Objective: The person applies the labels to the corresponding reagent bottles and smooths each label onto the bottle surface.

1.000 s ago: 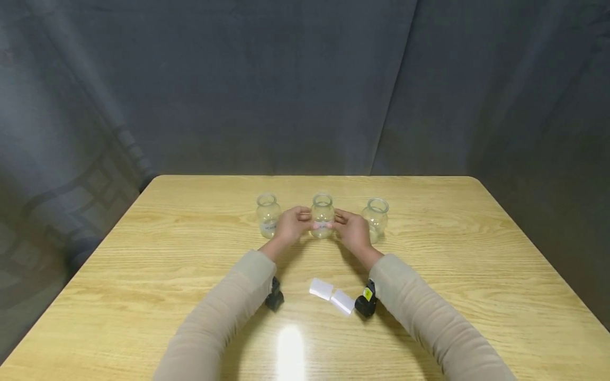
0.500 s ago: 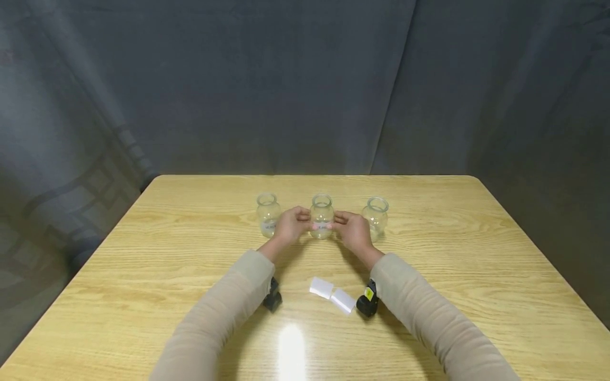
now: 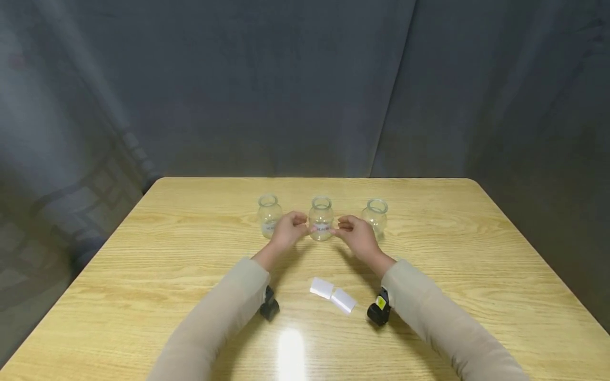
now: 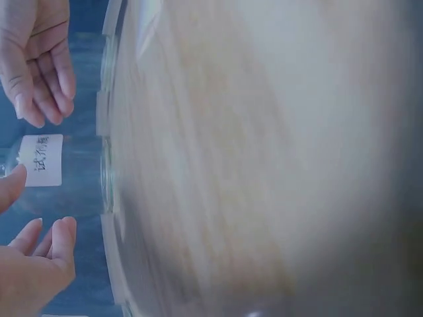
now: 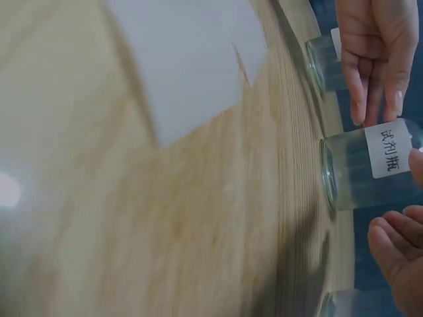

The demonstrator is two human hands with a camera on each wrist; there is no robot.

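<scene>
- With left hand (image 3: pixel 288 231) and right hand (image 3: pixel 359 236) loosely spread, in head view, flanks the middle jar (image 3: pixel 321 215), upright on the table (image 3: pixel 452 254).
- In left wrist view, apparently smooths the label (image 4: pixel 41 160) on its front.
- In right wrist view, likely calls next for easing both hands clear.

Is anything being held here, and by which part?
Nothing is held: the left hand and right hand flank the middle jar; whether either touches it is unclear.
</scene>
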